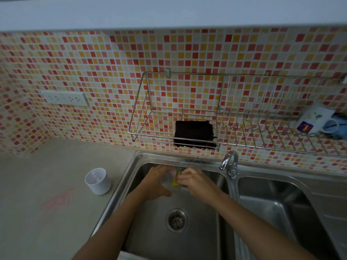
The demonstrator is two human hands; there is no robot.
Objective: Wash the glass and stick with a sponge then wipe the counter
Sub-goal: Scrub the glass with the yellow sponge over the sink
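Left hand (156, 182) wrapped round glass (168, 180), held low over sink (150, 231) so runoff drains. Right hand (195, 182) pinches yellow sponge (176, 182) against glass, scrubbing. Red smear (58, 200) on desk (47, 231) not yet wiped.

Sink (197, 239): brushed, glossy metal. Wall rack (187, 142): shiny wire. Desk (47, 212): matt, smooth, grey. Glass (167, 180): clear. Backsplash (112, 72): glossy mosaic tile.

My left hand (157, 182) hides most of the glass (167, 180), which is just a faint blur. Only a yellow sliver of sponge (176, 182) shows under my right hand (195, 182). The blue thing (340, 126) on the rack (244, 145) is cut off at the right edge.
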